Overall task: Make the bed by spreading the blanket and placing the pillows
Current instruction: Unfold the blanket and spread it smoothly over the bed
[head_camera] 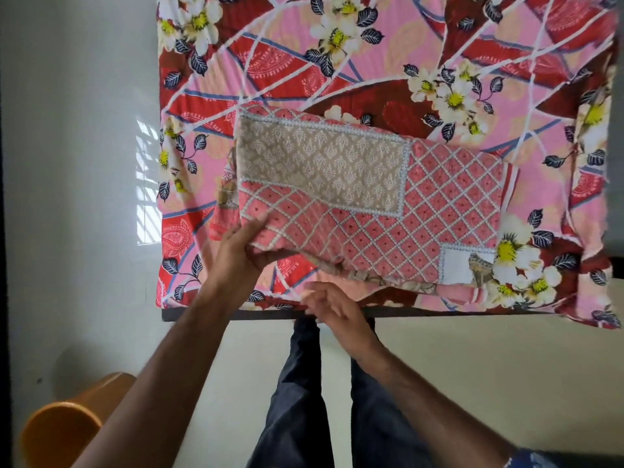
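Left hand (244,249) grip clamped on near-left corner of folded blanket (368,201), thumb on top, fingers under. Blanket extends up and right from the grip, resting on the bed (263,314) over the floral sheet (371,62). Right hand (332,310) just below-right of the grip, blurred, fingers loose, holding nothing. Progress: early, I judge. Blanket not yet spread; no pillows visible. Orange bin (60,430) on floor, well below-left.

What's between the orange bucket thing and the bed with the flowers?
In the head view, only bare pale floor lies between the orange plastic tub and the flowered pink-and-red bedsheet; the left forearm passes above it.
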